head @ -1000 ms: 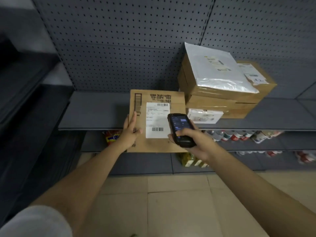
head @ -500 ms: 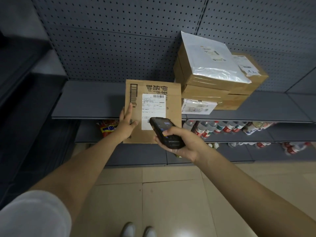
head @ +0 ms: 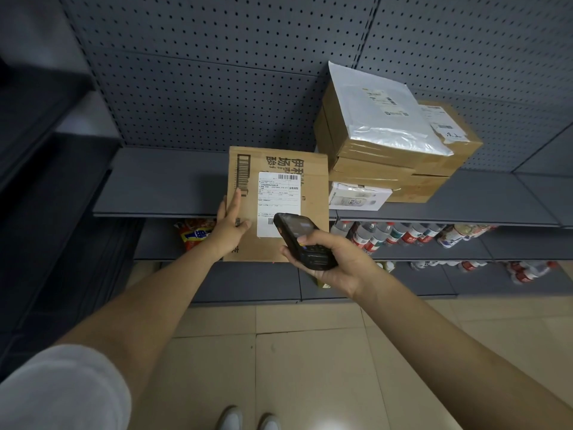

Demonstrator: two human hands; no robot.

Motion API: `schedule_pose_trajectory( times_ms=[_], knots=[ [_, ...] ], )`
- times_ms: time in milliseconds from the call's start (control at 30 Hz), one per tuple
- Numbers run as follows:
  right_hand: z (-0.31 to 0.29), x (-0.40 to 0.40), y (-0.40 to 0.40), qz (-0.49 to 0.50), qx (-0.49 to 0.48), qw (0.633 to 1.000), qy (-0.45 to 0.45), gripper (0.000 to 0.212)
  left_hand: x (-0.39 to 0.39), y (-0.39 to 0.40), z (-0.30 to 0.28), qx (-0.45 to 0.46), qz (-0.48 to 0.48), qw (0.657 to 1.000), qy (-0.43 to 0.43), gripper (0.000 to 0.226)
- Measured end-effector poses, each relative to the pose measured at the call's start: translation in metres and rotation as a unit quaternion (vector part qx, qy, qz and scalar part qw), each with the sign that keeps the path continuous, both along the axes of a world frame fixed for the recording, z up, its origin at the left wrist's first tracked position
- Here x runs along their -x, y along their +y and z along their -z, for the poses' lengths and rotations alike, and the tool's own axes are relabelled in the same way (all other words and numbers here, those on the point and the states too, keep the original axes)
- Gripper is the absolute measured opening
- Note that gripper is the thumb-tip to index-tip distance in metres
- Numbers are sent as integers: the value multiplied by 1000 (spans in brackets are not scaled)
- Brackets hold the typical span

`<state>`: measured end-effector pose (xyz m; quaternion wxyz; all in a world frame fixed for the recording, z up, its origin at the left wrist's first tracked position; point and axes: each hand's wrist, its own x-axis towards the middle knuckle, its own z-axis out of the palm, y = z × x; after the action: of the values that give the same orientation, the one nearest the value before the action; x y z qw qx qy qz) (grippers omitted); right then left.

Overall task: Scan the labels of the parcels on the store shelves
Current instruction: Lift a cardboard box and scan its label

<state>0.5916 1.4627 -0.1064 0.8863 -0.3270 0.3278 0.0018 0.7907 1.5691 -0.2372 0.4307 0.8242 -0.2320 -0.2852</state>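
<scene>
Cardboard parcel (head: 310, 193) is the landmark: it juts out over the front edge of the grey shelf (head: 161, 184), its printed face turned up toward the camera with a white shipping label (head: 279, 200) in the middle. Left hand (head: 231, 223) steadies it at its left edge — fingers straight up along the cardboard, thumb spread across the face. Right hand (head: 338, 262), at the parcel's lower right corner, is wrapped tight around a black handheld scanner (head: 302, 240) whose head overlaps the label's lower right corner. Right of the parcel sits a stack of taped boxes (head: 384, 169), a grey mailer bag (head: 381, 110) on top, a small white box (head: 356, 197) at its foot. Judging by the aim, this parcel's scan is in hand; nothing shows whether the stack's labels have been read — they may all remain.
</scene>
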Motion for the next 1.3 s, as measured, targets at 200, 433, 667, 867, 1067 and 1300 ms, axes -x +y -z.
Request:
schedule_pose_trajectory(
  times_ms=[200, 433, 667, 867, 1067, 1300],
  knots=[
    [-2, 1, 0, -1, 1, 1000, 7, 19, 0, -1, -2, 1, 3, 1000, 3, 79],
    [-7, 5, -1, -10, 19, 1000, 16, 20, -2, -2, -4, -5, 2, 1000, 7, 80],
    [0, 8, -8, 16, 12, 1000, 14, 26, -4, -1, -4, -23, 9, 1000, 4, 78],
    [13, 1, -22, 39, 80, 995, 36, 21, -13, -3, -10, -37, 20, 999, 20, 77],
    [28, -13, -46, 49, 210, 975, 59, 48, -26, -12, -17, -43, 10, 998, 33, 77],
    [44, -30, -69, 14, 226, 971, 76, 68, -44, -28, -24, -51, -11, 998, 32, 74]
  ],
)
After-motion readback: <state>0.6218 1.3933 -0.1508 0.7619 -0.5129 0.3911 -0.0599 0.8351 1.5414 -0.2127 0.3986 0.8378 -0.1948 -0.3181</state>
